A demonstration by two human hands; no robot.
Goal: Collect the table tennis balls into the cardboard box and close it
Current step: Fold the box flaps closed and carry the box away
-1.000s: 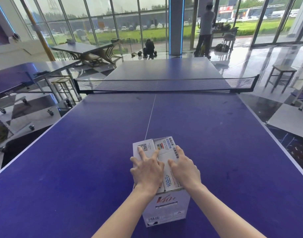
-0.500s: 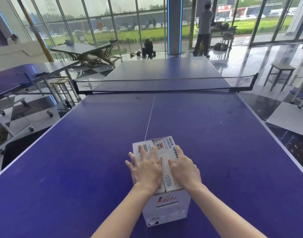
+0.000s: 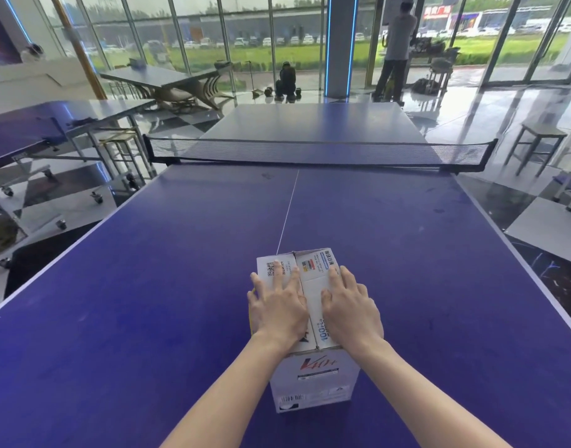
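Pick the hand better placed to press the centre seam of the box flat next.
Left, marginally. The left hand lies flat on the box with fingertips at the seam between the flaps; the right hand rests further out on its own flap.

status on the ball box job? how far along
Done, by the look of it: no loose balls show on the table, and the cardboard box has both top flaps folded flat, meeting along a centre seam. In hand: the left hand and right hand lie flat on the flaps, one on each. Left: little, perhaps only letting go. The box's contents are hidden.
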